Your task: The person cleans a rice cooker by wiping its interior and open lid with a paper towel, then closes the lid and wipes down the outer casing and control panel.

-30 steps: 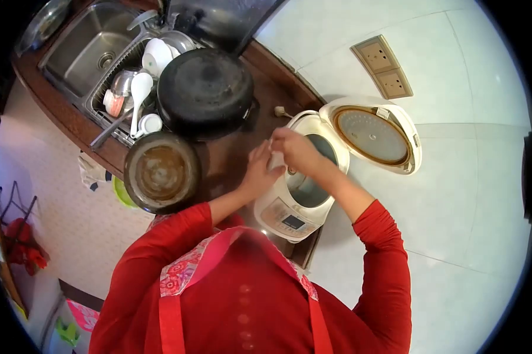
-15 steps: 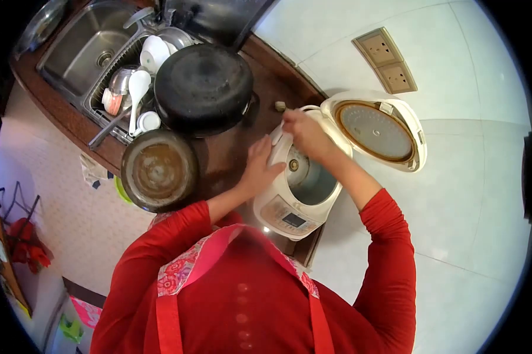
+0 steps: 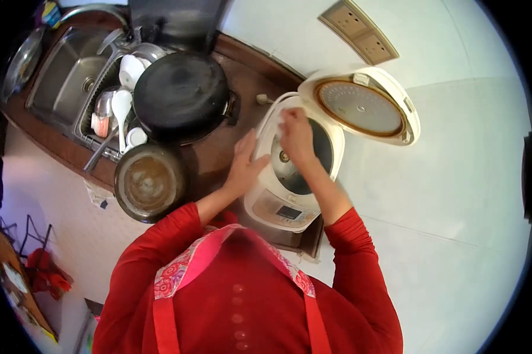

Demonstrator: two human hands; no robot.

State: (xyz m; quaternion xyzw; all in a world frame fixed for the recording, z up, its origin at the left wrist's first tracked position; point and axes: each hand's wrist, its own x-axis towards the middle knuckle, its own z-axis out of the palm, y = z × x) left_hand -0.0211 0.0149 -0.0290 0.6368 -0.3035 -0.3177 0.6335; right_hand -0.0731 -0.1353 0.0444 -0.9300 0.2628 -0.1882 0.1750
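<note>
White rice cooker (image 3: 269,206), right edge of worktop (image 3: 245,76): we judge heavy, stiff, best held by sides. Left hand (image 3: 242,166) spread alongside; right hand (image 3: 296,133) curled, contents unclear.

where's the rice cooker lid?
Head view, upper right: the lid stands open, attached to the rice cooker, just below the wall sockets in the image.

The left hand (image 3: 241,170) sits just left of centre, fingers pointing up, thumb spread; the right hand (image 3: 297,135) is above and right of centre, fingers curled. Both forearms (image 3: 326,190) slant inward.
</note>
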